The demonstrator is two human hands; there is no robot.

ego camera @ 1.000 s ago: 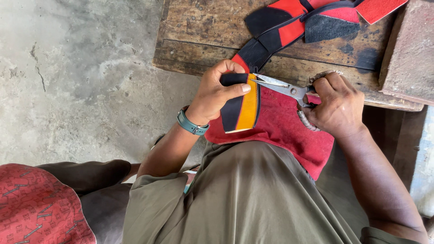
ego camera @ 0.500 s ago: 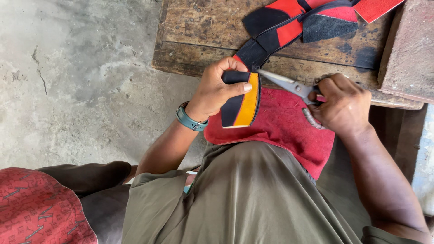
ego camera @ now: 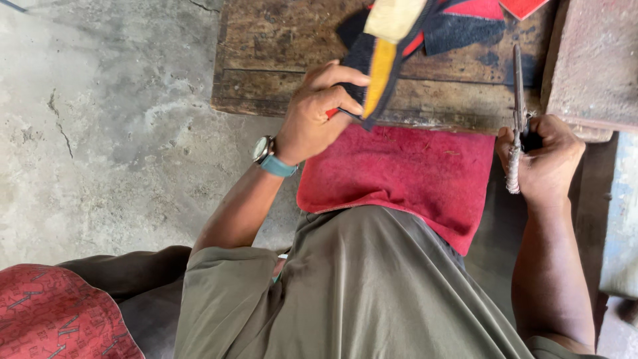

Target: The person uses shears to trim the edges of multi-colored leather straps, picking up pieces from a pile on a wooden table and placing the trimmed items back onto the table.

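Left hand [ego camera: 319,113] is pinched on a black-and-orange strip [ego camera: 380,73] — held up over the wooden board [ego camera: 279,73]. Right hand [ego camera: 541,159] is closed around the handles of scissors [ego camera: 517,100], blades pointed away, resting on the board. Between the hands a red cloth [ego camera: 412,173] is draped over the lap — more red and black pieces [ego camera: 465,26] lie beyond.

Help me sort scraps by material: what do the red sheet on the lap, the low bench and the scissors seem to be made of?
Red sheet: likely felt or suede-like fabric, matte and fuzzy. Bench: old wood, unfinished, with visible grain and stains. Scissors: dull grey metal, apparently worn; the handle in the right hand looks wrapped.
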